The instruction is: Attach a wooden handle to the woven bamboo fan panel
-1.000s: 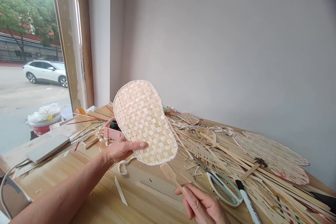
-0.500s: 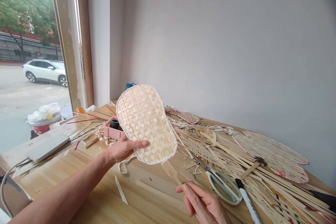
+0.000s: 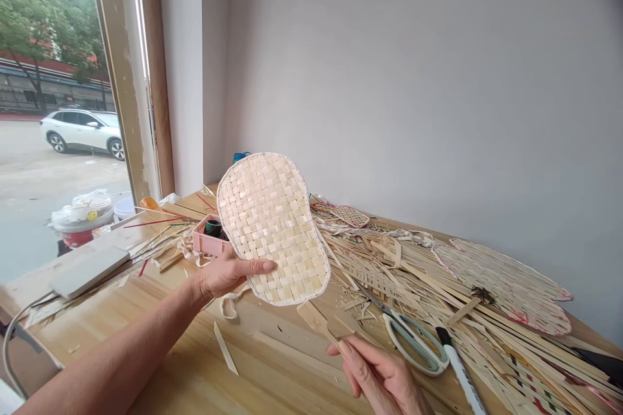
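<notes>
A woven bamboo fan panel (image 3: 270, 220), pale and gourd-shaped with a stitched white edge, is tilted up above the table. Its lower left edge is pinched by my left hand (image 3: 233, 272), thumb on the front and fingers hidden behind. In my right hand (image 3: 374, 369), closed between thumb and fingers, is a flat pale bamboo handle (image 3: 316, 320). The handle's wide end points up and left, close beneath the panel's bottom edge; whether they touch I cannot tell. Scissors (image 3: 416, 340) with pale green grips lie just right of my right hand, beside a marker pen (image 3: 460, 369).
Loose bamboo strips (image 3: 409, 272) cover the table's right side, with a larger woven piece (image 3: 506, 285) by the wall. Behind the panel stands a pink box (image 3: 209, 243). A grey slab (image 3: 90, 272) lies at left near the window. A loose strip (image 3: 225, 348) lies in front.
The panel has tipped very slightly upward and right in my left hand. My right hand and the handle have barely shifted.
</notes>
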`<state>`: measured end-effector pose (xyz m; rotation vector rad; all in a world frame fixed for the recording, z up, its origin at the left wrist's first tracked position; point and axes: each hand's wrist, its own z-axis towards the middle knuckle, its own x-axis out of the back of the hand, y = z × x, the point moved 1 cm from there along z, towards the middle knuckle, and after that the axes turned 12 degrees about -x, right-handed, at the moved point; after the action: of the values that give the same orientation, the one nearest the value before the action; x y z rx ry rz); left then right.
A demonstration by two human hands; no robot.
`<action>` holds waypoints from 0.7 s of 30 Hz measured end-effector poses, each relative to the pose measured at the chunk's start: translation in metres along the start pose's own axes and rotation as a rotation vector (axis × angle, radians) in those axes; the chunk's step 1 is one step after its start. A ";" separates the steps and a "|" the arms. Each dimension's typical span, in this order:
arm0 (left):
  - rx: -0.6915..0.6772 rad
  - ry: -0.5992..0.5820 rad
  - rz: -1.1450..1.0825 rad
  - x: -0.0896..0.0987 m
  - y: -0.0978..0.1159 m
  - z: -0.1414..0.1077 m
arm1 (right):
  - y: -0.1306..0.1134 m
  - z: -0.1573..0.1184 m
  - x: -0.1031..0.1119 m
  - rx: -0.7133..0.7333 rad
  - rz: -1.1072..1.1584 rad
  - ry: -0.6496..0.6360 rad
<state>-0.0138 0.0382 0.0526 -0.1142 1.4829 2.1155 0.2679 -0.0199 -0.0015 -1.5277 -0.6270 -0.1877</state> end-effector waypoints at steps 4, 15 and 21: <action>0.013 -0.071 0.133 0.010 0.002 -0.001 | 0.000 0.000 0.002 0.026 -0.059 0.034; 0.064 -0.142 0.368 0.011 0.013 -0.004 | -0.008 -0.005 0.001 -0.069 -0.022 -0.007; 0.036 -0.091 0.332 0.004 0.012 -0.005 | -0.006 0.002 0.002 -0.117 0.072 -0.086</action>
<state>-0.0238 0.0322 0.0593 0.2556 1.5724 2.3131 0.2663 -0.0176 0.0049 -1.6752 -0.6365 -0.1055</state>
